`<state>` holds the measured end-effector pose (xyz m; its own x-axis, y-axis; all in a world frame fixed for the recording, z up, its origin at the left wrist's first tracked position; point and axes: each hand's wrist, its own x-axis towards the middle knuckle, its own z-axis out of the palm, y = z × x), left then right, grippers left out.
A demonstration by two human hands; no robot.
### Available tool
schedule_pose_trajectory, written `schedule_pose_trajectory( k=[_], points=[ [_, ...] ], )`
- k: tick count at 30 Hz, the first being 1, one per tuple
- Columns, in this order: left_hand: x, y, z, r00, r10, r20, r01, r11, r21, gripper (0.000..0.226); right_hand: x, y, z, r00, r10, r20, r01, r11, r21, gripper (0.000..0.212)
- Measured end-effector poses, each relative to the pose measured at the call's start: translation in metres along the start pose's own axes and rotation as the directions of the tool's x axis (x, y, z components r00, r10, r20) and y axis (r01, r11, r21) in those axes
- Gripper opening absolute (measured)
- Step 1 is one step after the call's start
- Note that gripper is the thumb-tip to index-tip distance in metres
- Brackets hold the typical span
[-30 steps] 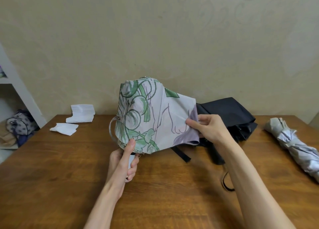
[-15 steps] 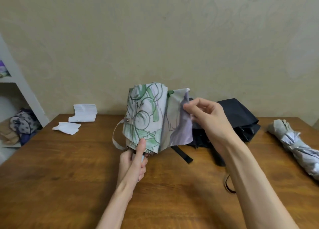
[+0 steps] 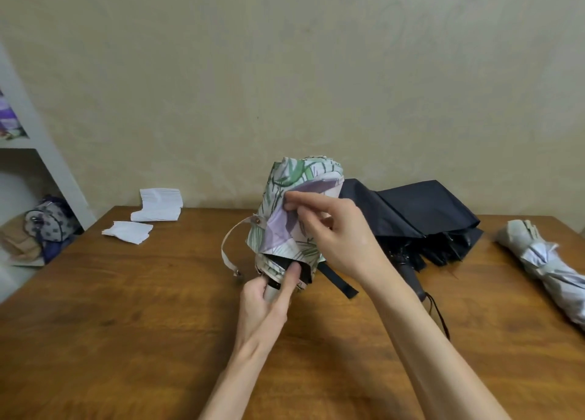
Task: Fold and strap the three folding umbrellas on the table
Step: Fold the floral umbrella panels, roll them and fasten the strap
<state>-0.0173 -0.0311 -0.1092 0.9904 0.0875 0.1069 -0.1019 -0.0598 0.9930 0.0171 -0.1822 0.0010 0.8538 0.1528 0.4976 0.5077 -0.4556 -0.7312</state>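
I hold the floral umbrella [image 3: 280,236] upright at frame centre, above the tabletop [image 3: 126,308]. Below it, my left hand [image 3: 266,299] is curled round its pale handle. My right hand [image 3: 335,236] pinches a purple canopy fold on its right side. Its strap [image 3: 229,245] hangs loose on the left. The black umbrella [image 3: 411,210] lies unfolded just behind my right hand.

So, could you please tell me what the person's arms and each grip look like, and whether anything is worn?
The left forearm and the right forearm are bare to the frame's edge, with no sleeve in view. The left grip and the right grip are bare hands: no glove, ring, watch or bracelet shows.
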Motion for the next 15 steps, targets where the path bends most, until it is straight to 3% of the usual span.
schedule_pose_trajectory(
  k=[2, 4, 6, 9, 15],
  points=[
    [0.001, -0.002, -0.001, 0.999, -0.036, -0.009, 0.036, 0.999, -0.004, 0.076, 0.0, 0.004, 0.004, 0.996, -0.072, 0.05, 0.08, 0.979, -0.186, 0.04],
    [0.001, -0.001, -0.003, 0.999, -0.025, 0.029, 0.026, 1.0, -0.005, 0.073, 0.0, 0.01, 0.007, 0.981, -0.191, -0.018, 0.167, 0.897, -0.408, 0.041],
    [0.0, 0.002, -0.006, 0.996, 0.002, 0.085, -0.001, 1.0, -0.012, 0.071, 0.003, 0.018, 0.006, 0.955, -0.275, -0.113, 0.162, 0.8, -0.578, 0.037],
    [-0.002, 0.003, -0.011, 0.985, 0.019, 0.171, -0.013, 0.999, -0.037, 0.077, 0.01, 0.032, -0.009, 0.934, -0.307, -0.183, 0.16, 0.817, -0.553, 0.036],
    [-0.003, 0.009, -0.01, 0.958, 0.068, 0.28, -0.081, 0.996, 0.033, 0.058, 0.011, 0.04, -0.035, 0.943, -0.225, -0.246, 0.106, 0.901, -0.42, 0.037]
  ],
)
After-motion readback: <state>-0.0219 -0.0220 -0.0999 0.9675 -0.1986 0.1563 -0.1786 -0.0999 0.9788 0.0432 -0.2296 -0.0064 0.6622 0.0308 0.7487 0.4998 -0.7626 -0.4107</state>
